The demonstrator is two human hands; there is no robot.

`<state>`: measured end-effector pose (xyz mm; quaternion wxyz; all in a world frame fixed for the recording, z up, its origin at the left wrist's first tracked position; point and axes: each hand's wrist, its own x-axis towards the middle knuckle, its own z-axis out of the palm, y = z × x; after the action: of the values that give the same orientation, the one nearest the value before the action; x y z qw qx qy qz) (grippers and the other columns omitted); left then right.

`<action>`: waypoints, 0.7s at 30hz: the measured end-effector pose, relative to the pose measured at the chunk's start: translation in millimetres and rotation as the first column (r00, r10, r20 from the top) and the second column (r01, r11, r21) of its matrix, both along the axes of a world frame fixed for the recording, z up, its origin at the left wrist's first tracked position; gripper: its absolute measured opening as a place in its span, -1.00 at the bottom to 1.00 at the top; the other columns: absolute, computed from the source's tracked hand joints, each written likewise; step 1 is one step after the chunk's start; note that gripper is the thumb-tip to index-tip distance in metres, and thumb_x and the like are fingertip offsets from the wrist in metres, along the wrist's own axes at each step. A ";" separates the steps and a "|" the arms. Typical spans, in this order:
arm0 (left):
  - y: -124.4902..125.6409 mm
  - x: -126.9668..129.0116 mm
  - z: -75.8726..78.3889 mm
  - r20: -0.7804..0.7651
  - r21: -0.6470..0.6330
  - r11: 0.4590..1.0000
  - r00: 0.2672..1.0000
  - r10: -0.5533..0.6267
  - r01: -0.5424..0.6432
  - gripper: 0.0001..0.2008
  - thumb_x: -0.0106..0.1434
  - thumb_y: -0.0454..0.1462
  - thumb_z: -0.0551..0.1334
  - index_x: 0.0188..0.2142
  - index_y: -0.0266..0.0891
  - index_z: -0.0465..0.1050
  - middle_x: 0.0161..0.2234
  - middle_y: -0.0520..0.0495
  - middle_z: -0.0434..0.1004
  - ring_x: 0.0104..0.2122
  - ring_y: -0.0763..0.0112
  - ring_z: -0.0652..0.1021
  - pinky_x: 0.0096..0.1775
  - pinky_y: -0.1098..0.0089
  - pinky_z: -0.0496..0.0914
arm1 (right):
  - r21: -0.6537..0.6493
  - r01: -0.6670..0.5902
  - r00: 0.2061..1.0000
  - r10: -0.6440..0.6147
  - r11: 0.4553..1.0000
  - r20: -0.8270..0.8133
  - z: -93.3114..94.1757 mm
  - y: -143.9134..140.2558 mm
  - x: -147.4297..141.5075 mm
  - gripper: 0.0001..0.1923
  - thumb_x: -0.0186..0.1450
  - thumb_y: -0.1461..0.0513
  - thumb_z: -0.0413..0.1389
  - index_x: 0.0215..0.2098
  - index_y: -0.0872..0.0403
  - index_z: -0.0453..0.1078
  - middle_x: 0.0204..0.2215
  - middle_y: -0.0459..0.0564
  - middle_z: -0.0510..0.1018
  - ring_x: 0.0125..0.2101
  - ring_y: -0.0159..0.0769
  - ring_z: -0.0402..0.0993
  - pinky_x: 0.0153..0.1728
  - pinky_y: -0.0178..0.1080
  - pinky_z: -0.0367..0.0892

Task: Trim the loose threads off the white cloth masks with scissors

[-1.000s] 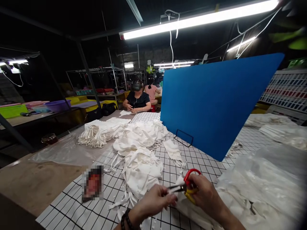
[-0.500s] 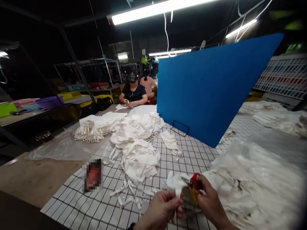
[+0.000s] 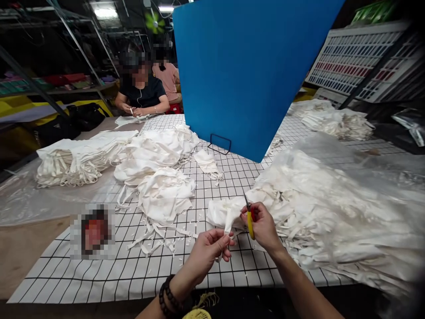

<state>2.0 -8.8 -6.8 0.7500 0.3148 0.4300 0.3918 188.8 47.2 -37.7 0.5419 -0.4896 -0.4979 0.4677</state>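
My left hand [image 3: 206, 251] is closed, pinching the narrow end of a white cloth piece [image 3: 219, 212] between thumb and fingers. The rest of that cloth lies beyond the hand on the checked tablecloth [image 3: 229, 272]. In my right hand [image 3: 264, 227] are small scissors [image 3: 250, 225] with red and yellow handles. Their dark blades point up and away, just right of the cloth. Whether the blades touch it, I cannot tell. A heap of white cloth pieces [image 3: 168, 192] with loose straps lies left of my hands, among small white scraps.
A large pile of white cloth under clear plastic [image 3: 332, 199] fills the right side. A blue panel [image 3: 239, 75] stands across the table. Stacked white pieces [image 3: 79, 155] lie at left. A co-worker in a dark top [image 3: 144, 95] sits at the far end. A pixelated patch covers something at left.
The view has tilted down and turned right. The scissors have moved from over the cloth to its right side, blades now pointing up. My left hand keeps its pinch on the cloth.
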 end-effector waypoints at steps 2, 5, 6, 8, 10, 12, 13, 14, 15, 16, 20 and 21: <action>0.5 0.6 1.5 -0.039 0.020 1.000 0.999 0.003 -0.002 -0.55 0.11 -0.01 0.35 -0.20 -0.37 0.51 -0.37 -0.07 0.53 -0.55 0.55 0.44 -0.47 0.48 0.34 | 0.000 -0.001 1.000 0.001 1.000 0.008 5.2 -3.4 2.1 -0.67 0.18 0.08 0.27 -0.26 -0.01 0.23 -0.26 -0.03 0.50 -0.35 -0.32 0.41 -0.25 -0.22 0.39; 1.7 0.7 2.4 -0.111 0.068 0.998 0.994 0.003 0.004 -0.54 0.14 0.02 0.31 -0.23 -0.37 0.49 -0.42 -0.03 0.48 -0.57 0.55 0.40 -0.50 0.47 0.33 | 0.004 -0.130 0.991 0.130 0.992 0.024 17.0 -10.2 1.3 -0.71 0.21 0.11 0.25 -0.25 -0.02 0.23 -0.17 0.01 0.52 -0.37 -0.34 0.41 -0.27 -0.22 0.39; 2.2 0.5 2.6 -0.135 0.088 0.996 0.991 0.005 0.007 -0.55 0.14 0.03 0.30 -0.24 -0.37 0.48 -0.44 -0.01 0.47 -0.59 0.55 0.39 -0.52 0.47 0.33 | -0.001 -0.210 0.978 0.209 0.978 0.024 21.0 -12.0 -0.4 -0.71 0.20 0.12 0.26 -0.26 -0.02 0.23 -0.17 0.01 0.53 -0.36 -0.34 0.42 -0.27 -0.22 0.39; 3.0 -0.8 3.6 -0.180 0.130 0.991 0.984 0.012 0.011 -0.59 0.16 0.02 0.29 -0.31 -0.34 0.45 -0.46 0.00 0.46 -0.61 0.56 0.38 -0.54 0.48 0.32 | -0.015 -0.370 0.929 0.370 0.929 0.004 27.3 -13.5 -6.0 -0.71 0.20 0.13 0.27 -0.28 -0.02 0.22 -0.18 0.00 0.54 -0.33 -0.31 0.45 -0.26 -0.21 0.40; 3.0 -3.5 5.5 -0.232 0.178 0.984 0.972 0.017 0.025 -0.63 0.20 -0.01 0.26 -0.38 -0.31 0.41 -0.49 0.02 0.43 -0.62 0.56 0.38 -0.55 0.49 0.32 | -0.025 -0.490 0.871 0.488 0.871 -0.050 29.0 -12.0 -13.4 -0.72 0.22 0.12 0.24 -0.29 -0.02 0.20 -0.19 0.00 0.53 -0.29 -0.30 0.47 -0.27 -0.20 0.41; 1.9 -7.7 7.5 -0.317 0.246 0.968 0.948 0.039 0.043 -0.66 0.25 -0.04 0.22 -0.43 -0.29 0.39 -0.52 0.05 0.37 -0.62 0.56 0.38 -0.54 0.49 0.33 | -0.028 -0.582 0.809 0.575 0.813 -0.125 25.6 -7.9 -21.4 -0.72 0.25 0.09 0.21 -0.28 -0.02 0.18 -0.18 0.00 0.53 -0.29 -0.31 0.47 -0.28 -0.21 0.42; 1.0 -10.1 8.1 -0.364 0.289 0.956 0.929 0.066 0.046 -0.67 0.27 -0.06 0.21 -0.46 -0.28 0.39 -0.51 0.05 0.34 -0.61 0.55 0.38 -0.54 0.49 0.34 | -0.031 -0.620 0.777 0.608 0.784 -0.164 22.4 -5.3 -25.2 -0.70 0.24 0.07 0.21 -0.28 -0.02 0.17 -0.17 0.00 0.53 -0.32 -0.34 0.47 -0.30 -0.23 0.42; -0.1 -12.6 8.1 -0.409 0.335 0.941 0.906 0.107 0.040 -0.67 0.28 -0.07 0.20 -0.47 -0.28 0.40 -0.48 0.04 0.31 -0.60 0.55 0.39 -0.54 0.49 0.34 | -0.036 -0.651 0.749 0.633 0.758 -0.196 18.8 -2.4 -28.8 -0.67 0.23 0.05 0.22 -0.28 -0.01 0.17 -0.17 -0.01 0.54 -0.37 -0.38 0.45 -0.32 -0.25 0.41; -1.1 -15.1 7.6 -0.447 0.377 0.926 0.881 0.155 0.029 -0.66 0.28 -0.07 0.20 -0.49 -0.27 0.41 -0.43 0.02 0.30 -0.57 0.54 0.39 -0.56 0.50 0.34 | -0.041 -0.674 0.726 0.652 0.737 -0.218 15.0 0.5 -31.9 -0.64 0.21 0.04 0.24 -0.28 -0.01 0.16 -0.17 -0.01 0.54 -0.43 -0.43 0.43 -0.36 -0.28 0.40; -2.2 -17.5 6.7 -0.477 0.413 0.910 0.855 0.205 0.012 -0.67 0.27 -0.07 0.20 -0.49 -0.27 0.42 -0.38 -0.02 0.29 -0.54 0.52 0.40 -0.58 0.50 0.34 | -0.043 -0.688 0.712 0.662 0.724 -0.234 11.5 3.4 -34.6 -0.61 0.18 0.03 0.27 -0.29 0.00 0.16 -0.18 -0.01 0.55 -0.47 -0.46 0.40 -0.39 -0.30 0.38; -4.1 -25.2 2.3 -0.522 0.503 0.862 0.773 0.359 -0.060 -0.70 0.25 -0.09 0.22 -0.46 -0.25 0.49 -0.17 -0.16 0.35 -0.47 0.45 0.43 -0.60 0.49 0.34 | -0.019 -0.704 0.690 0.676 0.710 -0.259 3.0 10.3 -38.6 -0.58 0.14 0.04 0.30 -0.30 0.01 0.15 -0.19 0.01 0.57 -0.40 -0.41 0.45 -0.32 -0.25 0.38; -3.8 -26.4 1.8 -0.517 0.515 0.855 0.771 0.371 -0.066 -0.71 0.25 -0.09 0.22 -0.46 -0.25 0.50 -0.12 -0.19 0.37 -0.47 0.45 0.44 -0.60 0.48 0.35 | -0.020 -0.708 0.684 0.679 0.706 -0.265 2.1 10.4 -37.7 -0.59 0.15 0.04 0.29 -0.29 0.01 0.16 -0.21 0.00 0.57 -0.37 -0.38 0.47 -0.29 -0.23 0.38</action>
<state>-24.4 -12.6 -5.1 0.4233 0.5394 0.5717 0.4506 151.1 57.7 -35.7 0.3491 -0.2364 -0.5484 0.7221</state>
